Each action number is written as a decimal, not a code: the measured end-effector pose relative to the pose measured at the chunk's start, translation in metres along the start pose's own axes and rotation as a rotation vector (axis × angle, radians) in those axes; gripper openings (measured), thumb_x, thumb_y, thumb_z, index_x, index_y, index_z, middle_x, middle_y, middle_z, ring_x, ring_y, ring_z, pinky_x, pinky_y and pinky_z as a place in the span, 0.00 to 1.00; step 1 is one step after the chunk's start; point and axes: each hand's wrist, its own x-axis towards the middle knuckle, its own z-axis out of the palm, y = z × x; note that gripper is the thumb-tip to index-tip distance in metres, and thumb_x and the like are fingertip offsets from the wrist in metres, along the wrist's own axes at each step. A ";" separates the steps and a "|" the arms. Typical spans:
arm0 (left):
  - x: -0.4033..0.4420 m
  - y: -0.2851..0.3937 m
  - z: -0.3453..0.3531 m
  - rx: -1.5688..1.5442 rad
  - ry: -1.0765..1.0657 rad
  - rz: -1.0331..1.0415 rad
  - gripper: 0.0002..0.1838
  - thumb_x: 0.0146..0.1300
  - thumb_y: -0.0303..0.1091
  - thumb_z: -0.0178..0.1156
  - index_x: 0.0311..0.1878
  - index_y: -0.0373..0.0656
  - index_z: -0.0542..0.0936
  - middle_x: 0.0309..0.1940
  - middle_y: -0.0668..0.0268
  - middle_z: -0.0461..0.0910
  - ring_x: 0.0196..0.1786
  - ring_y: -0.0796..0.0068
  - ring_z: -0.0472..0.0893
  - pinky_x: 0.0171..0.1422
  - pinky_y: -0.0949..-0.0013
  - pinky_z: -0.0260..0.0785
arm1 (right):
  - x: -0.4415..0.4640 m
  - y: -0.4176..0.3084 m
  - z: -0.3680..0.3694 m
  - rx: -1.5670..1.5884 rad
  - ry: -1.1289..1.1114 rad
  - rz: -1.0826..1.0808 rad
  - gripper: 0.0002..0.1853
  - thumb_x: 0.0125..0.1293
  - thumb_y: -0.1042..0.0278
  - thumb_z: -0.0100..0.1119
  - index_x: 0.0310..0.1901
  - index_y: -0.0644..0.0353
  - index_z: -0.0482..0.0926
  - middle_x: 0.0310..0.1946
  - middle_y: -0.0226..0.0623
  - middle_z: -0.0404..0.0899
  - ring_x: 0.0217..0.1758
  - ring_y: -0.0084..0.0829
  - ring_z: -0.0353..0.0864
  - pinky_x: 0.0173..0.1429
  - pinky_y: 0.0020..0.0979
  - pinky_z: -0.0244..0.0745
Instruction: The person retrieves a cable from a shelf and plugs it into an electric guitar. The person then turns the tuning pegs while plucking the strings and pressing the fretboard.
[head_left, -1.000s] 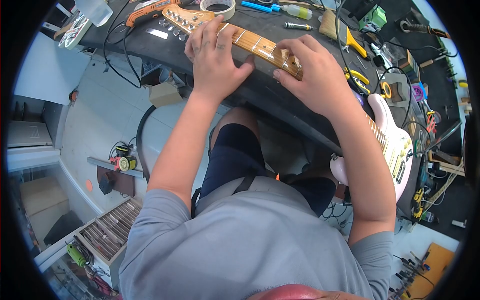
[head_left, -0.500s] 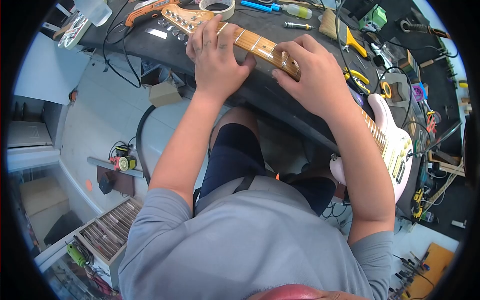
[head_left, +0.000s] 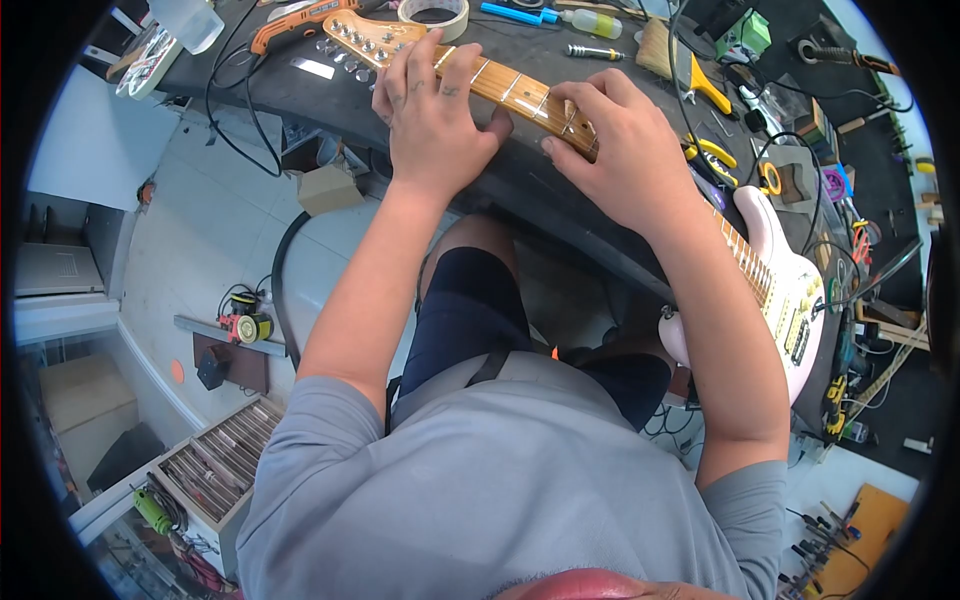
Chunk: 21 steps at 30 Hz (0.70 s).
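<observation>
A pale electric guitar lies along the workbench, its body at the right and its wooden headstock at the upper left. My left hand is at the headstock end of the neck; its fingers reach over the fretboard and the thumb sits on the near side. Farther down the neck, my right hand holds it between curled fingers and thumb. Metal frets show between the hands. My right forearm hides part of the neck and body.
Masking tape, an orange tool, a wide brush, a small bottle and yellow-handled pliers lie around the neck. Black cables cross the bench. A cardboard box stands below the bench edge.
My right hand has shifted very slightly along the neck. My left hand and the guitar look almost the same as before.
</observation>
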 end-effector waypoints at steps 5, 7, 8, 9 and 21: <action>0.000 0.000 -0.001 0.010 -0.005 0.006 0.41 0.51 0.46 0.82 0.71 0.59 0.78 0.77 0.55 0.71 0.81 0.42 0.66 0.82 0.34 0.56 | 0.001 0.000 -0.002 -0.010 -0.004 -0.011 0.23 0.69 0.56 0.78 0.61 0.55 0.88 0.53 0.42 0.85 0.58 0.48 0.88 0.63 0.49 0.83; -0.001 -0.001 0.001 0.001 0.010 0.007 0.40 0.51 0.46 0.82 0.70 0.58 0.79 0.77 0.55 0.71 0.81 0.42 0.66 0.82 0.35 0.57 | 0.001 0.003 -0.002 0.040 -0.003 0.025 0.23 0.68 0.56 0.79 0.60 0.56 0.88 0.53 0.42 0.86 0.57 0.48 0.88 0.62 0.48 0.84; -0.001 -0.001 0.001 -0.001 0.009 0.008 0.42 0.51 0.46 0.82 0.71 0.58 0.78 0.77 0.55 0.71 0.81 0.42 0.66 0.83 0.35 0.57 | 0.001 0.004 -0.002 0.065 -0.003 0.043 0.23 0.68 0.56 0.79 0.59 0.57 0.89 0.53 0.42 0.87 0.57 0.48 0.89 0.62 0.48 0.84; -0.001 -0.002 0.001 -0.003 0.008 0.009 0.43 0.51 0.46 0.82 0.73 0.58 0.77 0.78 0.55 0.71 0.81 0.42 0.66 0.83 0.35 0.56 | 0.001 0.004 -0.002 0.061 0.020 0.047 0.22 0.67 0.57 0.80 0.57 0.58 0.89 0.53 0.42 0.87 0.57 0.48 0.89 0.61 0.48 0.84; -0.005 -0.009 0.004 -0.066 0.051 0.026 0.54 0.52 0.47 0.82 0.83 0.56 0.68 0.80 0.59 0.69 0.82 0.46 0.66 0.85 0.38 0.53 | -0.034 -0.009 -0.020 -0.018 0.124 -0.054 0.13 0.63 0.67 0.81 0.48 0.61 0.93 0.57 0.38 0.87 0.58 0.48 0.85 0.65 0.48 0.81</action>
